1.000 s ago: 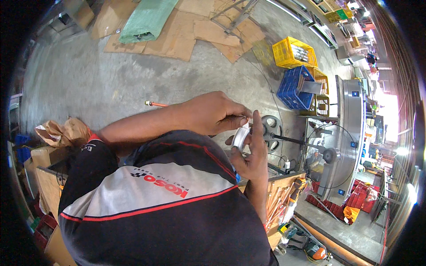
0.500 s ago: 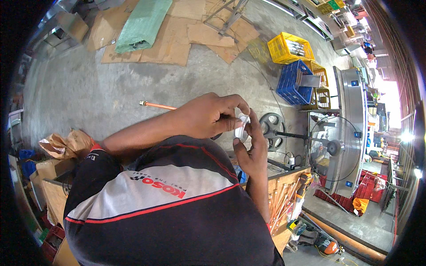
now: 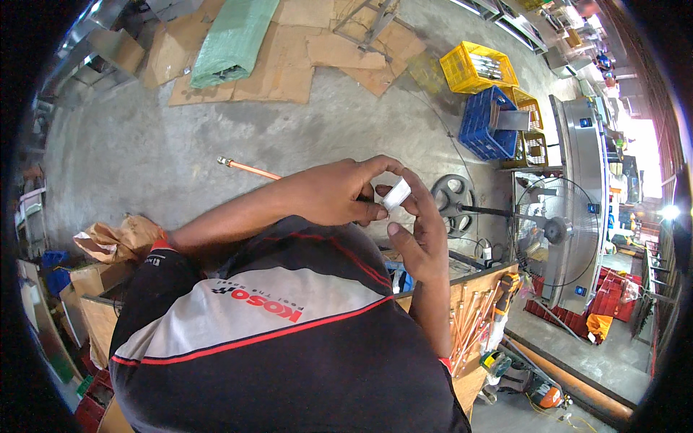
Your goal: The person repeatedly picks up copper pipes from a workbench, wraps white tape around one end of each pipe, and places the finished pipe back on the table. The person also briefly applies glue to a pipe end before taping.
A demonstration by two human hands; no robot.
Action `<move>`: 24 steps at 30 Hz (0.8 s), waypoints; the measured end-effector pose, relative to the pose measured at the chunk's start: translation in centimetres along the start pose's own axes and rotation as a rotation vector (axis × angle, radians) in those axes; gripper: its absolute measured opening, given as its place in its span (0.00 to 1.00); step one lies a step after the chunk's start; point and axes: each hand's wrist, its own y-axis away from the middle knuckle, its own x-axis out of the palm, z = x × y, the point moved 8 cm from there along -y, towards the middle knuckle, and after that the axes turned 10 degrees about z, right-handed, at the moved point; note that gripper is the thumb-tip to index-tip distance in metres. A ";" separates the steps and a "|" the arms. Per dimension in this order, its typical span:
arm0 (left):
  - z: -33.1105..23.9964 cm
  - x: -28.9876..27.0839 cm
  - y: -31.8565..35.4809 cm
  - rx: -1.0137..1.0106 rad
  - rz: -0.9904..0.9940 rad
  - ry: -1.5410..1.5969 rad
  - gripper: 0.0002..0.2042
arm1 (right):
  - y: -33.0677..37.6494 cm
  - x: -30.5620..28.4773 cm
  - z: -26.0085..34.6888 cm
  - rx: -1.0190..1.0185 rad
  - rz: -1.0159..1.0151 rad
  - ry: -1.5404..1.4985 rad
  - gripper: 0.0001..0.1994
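A small white roll of tape [image 3: 395, 195] is between my two hands, in front of my chest. My left hand [image 3: 336, 193] pinches around its left side, the thumb at the lower edge and the index finger arched above. My right hand [image 3: 426, 234] has its curled fingers against the roll's right side, with the thumb a little below it. Beyond my left forearm, a copper pipe [image 3: 253, 169] with a brass-coloured fitting [image 3: 225, 161] at its end sticks out; the forearm hides the rest.
A wooden bench [image 3: 473, 372] at my right bears several copper pipes [image 3: 473, 317] and a yellow-black tool [image 3: 507, 289]. Past it stands a fan [image 3: 556, 231] with a round base [image 3: 453, 206]. Yellow [image 3: 462, 68] and blue [image 3: 469, 130] crates, cardboard [image 3: 274, 79] and a paper bag [image 3: 119, 238] lie around.
The white roll has turned and tilted between my fingers. My right thumb has come away from it. The whole view has shifted slightly.
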 end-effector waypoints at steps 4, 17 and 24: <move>0.7 0.3 -0.3 -0.040 -0.029 -0.119 0.33 | 0.2 0.6 -0.9 0.196 -0.108 -0.154 0.24; 1.8 -0.2 -0.9 -0.155 -0.093 -0.275 0.33 | 0.9 0.3 -1.5 0.105 -0.151 -0.184 0.25; 2.9 -0.9 -1.3 -0.045 -0.175 0.066 0.16 | 3.6 1.9 -2.1 0.287 -0.070 -0.179 0.27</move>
